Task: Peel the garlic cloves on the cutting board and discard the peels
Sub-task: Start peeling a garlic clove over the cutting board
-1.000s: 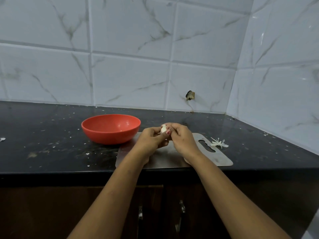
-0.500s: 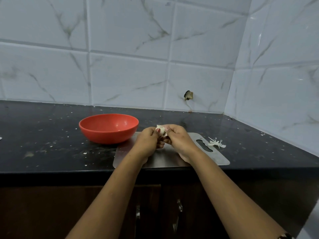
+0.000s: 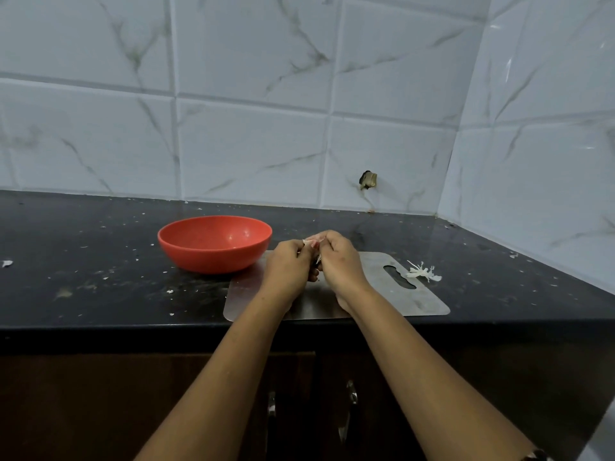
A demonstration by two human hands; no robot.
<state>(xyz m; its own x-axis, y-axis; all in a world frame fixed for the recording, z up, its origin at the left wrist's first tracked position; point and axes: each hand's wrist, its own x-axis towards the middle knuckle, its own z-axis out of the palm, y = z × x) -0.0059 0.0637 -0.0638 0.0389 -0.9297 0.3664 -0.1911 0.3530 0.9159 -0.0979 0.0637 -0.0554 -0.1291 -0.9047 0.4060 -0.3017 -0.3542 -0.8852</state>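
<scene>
Mid-peel, a clove (image 3: 310, 242) is pinched above the board (image 3: 382, 302) by left hand (image 3: 288, 265) and right hand (image 3: 340, 261), both grips narrow around it; stripping, then discarding, is judged to be called for next.

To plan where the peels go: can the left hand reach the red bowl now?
Probably yes. The red bowl stands just beside the left hand, nothing between them, though that hand grips the garlic clove.
</scene>
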